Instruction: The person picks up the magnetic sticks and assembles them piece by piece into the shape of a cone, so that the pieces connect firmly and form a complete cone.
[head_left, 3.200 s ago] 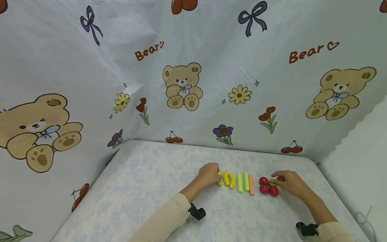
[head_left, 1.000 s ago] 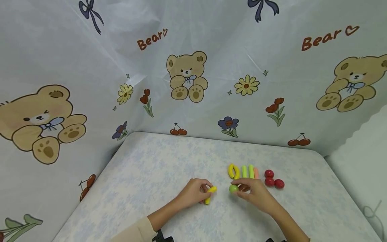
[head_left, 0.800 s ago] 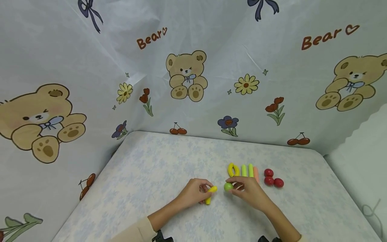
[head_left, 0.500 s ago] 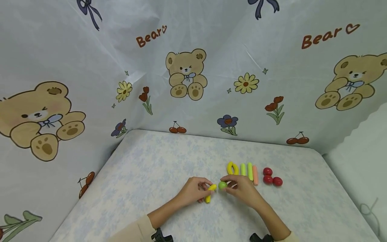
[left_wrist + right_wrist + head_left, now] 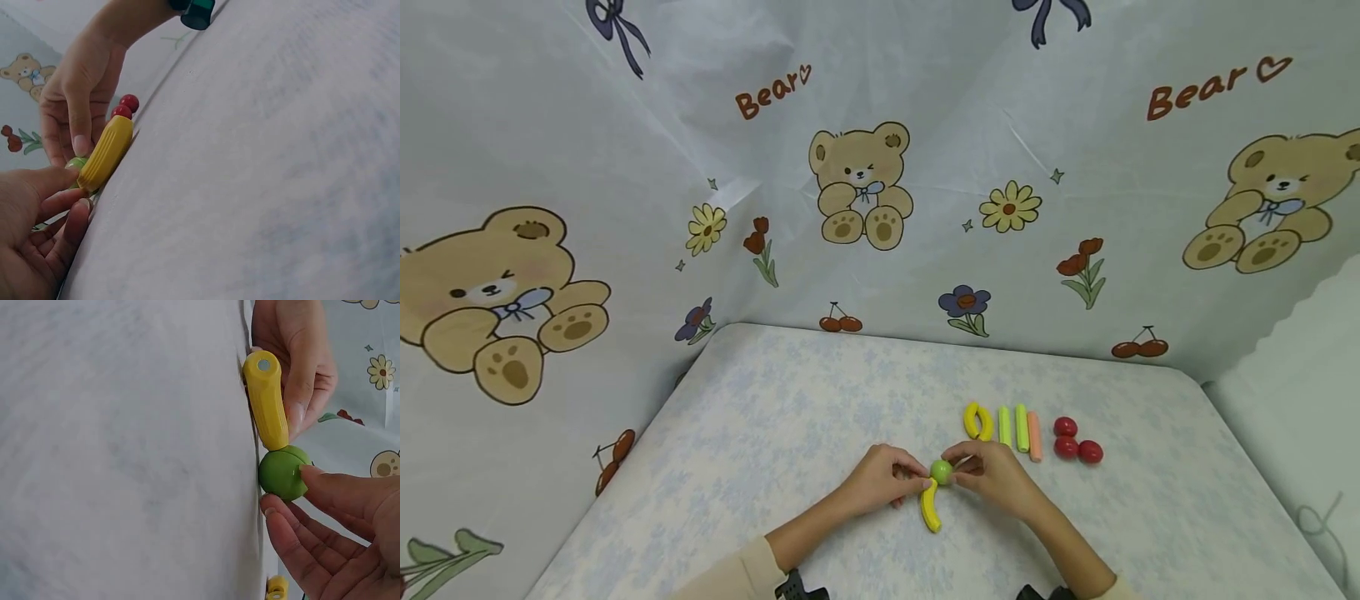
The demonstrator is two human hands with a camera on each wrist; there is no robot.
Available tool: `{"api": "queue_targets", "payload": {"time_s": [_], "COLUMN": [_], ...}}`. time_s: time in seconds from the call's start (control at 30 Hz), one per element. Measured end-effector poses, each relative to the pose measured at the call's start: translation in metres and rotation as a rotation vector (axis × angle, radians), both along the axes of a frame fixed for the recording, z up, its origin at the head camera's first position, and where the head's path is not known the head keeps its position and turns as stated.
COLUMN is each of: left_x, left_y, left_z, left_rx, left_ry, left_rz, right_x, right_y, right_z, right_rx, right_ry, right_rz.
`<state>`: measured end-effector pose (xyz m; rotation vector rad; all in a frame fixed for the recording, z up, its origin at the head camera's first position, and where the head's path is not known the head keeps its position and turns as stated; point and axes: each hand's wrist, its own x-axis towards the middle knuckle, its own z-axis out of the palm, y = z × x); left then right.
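Observation:
My left hand [image 5: 880, 479] pinches the far end of a small yellow toy banana [image 5: 930, 510] between thumb and fingertips. The banana's other end points back toward me and has a round grey spot [image 5: 264, 364] in its face. With thumb and fingers my right hand [image 5: 992, 477] holds a green ball [image 5: 941, 472] that has a groove across it. In the right wrist view the ball [image 5: 282, 474] meets the banana [image 5: 267, 403] end to end, low at the tabletop. The left wrist view shows the ball mostly hidden behind the banana [image 5: 106, 153].
Farther back on the pale blue-patterned table [image 5: 790, 392] lie two yellow bananas [image 5: 978, 422] forming a ring. Beside them are two light green sticks [image 5: 1022, 428], an orange stick [image 5: 1035, 437] and three red balls [image 5: 1066, 447]. A bear-print curtain [image 5: 865, 275] stands behind.
Both hands picked their pieces from the row and drew them nearer me. My right hand then brought the green ball left to the banana, which has turned so its free end points toward me.

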<state>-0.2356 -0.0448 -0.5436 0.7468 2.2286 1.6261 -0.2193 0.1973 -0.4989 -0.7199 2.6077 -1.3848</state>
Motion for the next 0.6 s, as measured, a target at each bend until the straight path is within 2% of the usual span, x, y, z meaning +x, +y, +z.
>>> {"api": "queue_targets", "payload": {"time_s": [0.3,0.6], "left_x": [-0.0006,0.0023], "left_y": [-0.0001,0.0022], "left_z": [-0.0017,-0.0035], "left_rx": [0.007,-0.015], "left_ry": [0.013,0.024], "left_rz": [0.004,0.018], "right_x": [-0.0007,0.0003], "right_y": [-0.0031,-0.0036], "right_z": [-0.0025,-0.0047], "right_rx": [-0.027,0.009], "right_ry": [-0.030,-0.016], "right_rz": [-0.001,-0.032]}}
